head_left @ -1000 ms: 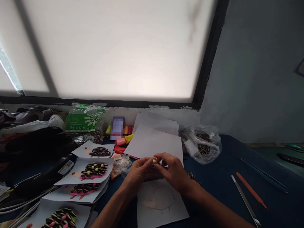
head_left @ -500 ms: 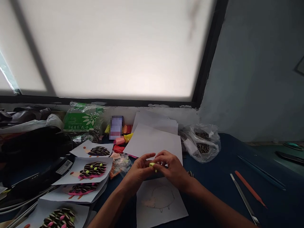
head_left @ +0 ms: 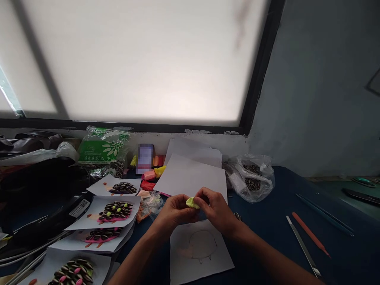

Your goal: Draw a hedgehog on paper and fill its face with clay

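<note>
A lump of yellow-green modelling clay (head_left: pixel 192 203) is pinched between my two hands, above the table. The fingertips of my left hand (head_left: pixel 175 211) close on its left side. My right hand (head_left: pixel 215 208) grips its right side between thumb and fingers. Just below them lies a white sheet with a pencil drawing of a hedgehog (head_left: pixel 202 251); peach clay fills its snout area. To the left, several finished hedgehog pictures (head_left: pixel 115 211) made of striped sunflower seeds and coloured clay lie overlapping.
Blank white paper (head_left: pixel 192 176) is stacked behind my hands. A plastic bag of sunflower seeds (head_left: pixel 252 180) sits at the back right. An orange clay tool (head_left: pixel 310 233), a metal blade (head_left: pixel 303 245) and blue tweezers (head_left: pixel 325 213) lie right. Clay packets (head_left: pixel 148 185) and a phone (head_left: pixel 145 158) are behind.
The clay shows larger and flatter between my fingers, and my fingers have shifted around it. The fingers of both hands are more curled. The things on the table stay in place.
</note>
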A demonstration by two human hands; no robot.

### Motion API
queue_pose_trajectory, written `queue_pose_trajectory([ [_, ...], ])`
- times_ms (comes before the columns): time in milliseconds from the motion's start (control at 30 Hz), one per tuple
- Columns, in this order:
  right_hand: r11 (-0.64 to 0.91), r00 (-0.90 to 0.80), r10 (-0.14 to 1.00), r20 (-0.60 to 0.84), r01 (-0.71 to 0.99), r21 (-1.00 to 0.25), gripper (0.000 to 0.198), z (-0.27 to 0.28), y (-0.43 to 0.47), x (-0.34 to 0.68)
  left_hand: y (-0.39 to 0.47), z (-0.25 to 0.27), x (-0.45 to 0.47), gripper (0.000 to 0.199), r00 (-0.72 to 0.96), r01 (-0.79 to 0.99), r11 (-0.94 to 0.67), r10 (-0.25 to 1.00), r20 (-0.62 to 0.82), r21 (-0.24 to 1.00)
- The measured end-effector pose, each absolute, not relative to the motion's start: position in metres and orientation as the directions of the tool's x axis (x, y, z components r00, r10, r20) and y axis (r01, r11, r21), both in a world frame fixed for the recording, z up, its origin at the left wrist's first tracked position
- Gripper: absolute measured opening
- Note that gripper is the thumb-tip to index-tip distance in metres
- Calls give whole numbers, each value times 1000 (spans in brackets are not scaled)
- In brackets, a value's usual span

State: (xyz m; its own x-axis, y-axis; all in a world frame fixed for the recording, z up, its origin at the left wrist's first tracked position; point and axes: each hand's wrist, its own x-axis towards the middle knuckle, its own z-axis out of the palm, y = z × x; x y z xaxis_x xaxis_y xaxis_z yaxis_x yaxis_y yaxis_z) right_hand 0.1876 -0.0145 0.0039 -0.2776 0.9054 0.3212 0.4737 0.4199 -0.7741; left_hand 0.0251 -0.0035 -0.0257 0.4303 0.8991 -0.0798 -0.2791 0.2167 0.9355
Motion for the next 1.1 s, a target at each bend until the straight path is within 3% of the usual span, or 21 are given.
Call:
queue_pose_trajectory([
  [200,376,-325,911,254,400,-836,21,6,-8,194,-4,-18,20,36,506,-273,224,860,-59,936],
  [500,320,-312,927,209,366,-874,24,15,-12,195,-3,-19,22,37,372,-239,174,925,-75,955],
  [833,247,-354,925,137,289,-925,25,19,-11,199,-5,-14,17,32,501,-151,157,863,-62,976],
  [967,196,-418,906,71,265,-944,37,21,-7,204,-5,-15,17,33,495,-139,177,864,-86,974],
  [1100,168,-440,897,44,246,-955,31,26,-10,206,-4,-15,17,32,489,-142,169,869,-79,975],
])
